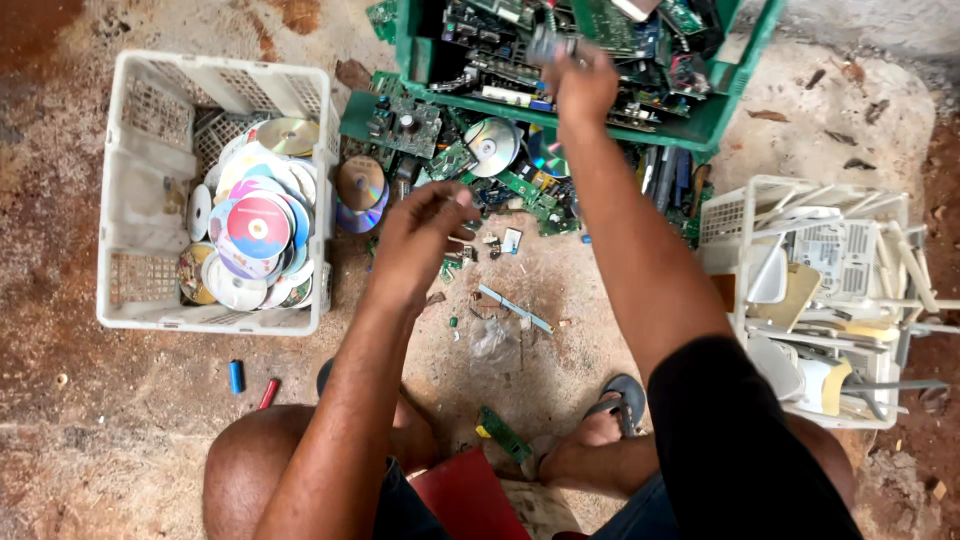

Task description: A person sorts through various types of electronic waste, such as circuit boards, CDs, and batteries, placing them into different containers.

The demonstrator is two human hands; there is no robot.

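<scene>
My right hand (583, 85) reaches forward over the green crate (560, 105) of circuit boards and grips a small grey part (550, 46) at the crate's middle. My left hand (422, 235) hovers lower, fingers loosely curled and apart, above the pile of green circuit boards (450, 160) and loose discs (492, 145) spilled on the ground in front of the crate. Nothing shows in the left hand.
A white crate (215, 75) at the left holds several discs (258, 225). A white basket (735, 215) of pale plastic scrap stands at the right. Small bits, a blue cylinder (236, 376), a red one (268, 392) and a green board strip (503, 434) lie on the dirt floor by my sandalled foot (612, 405).
</scene>
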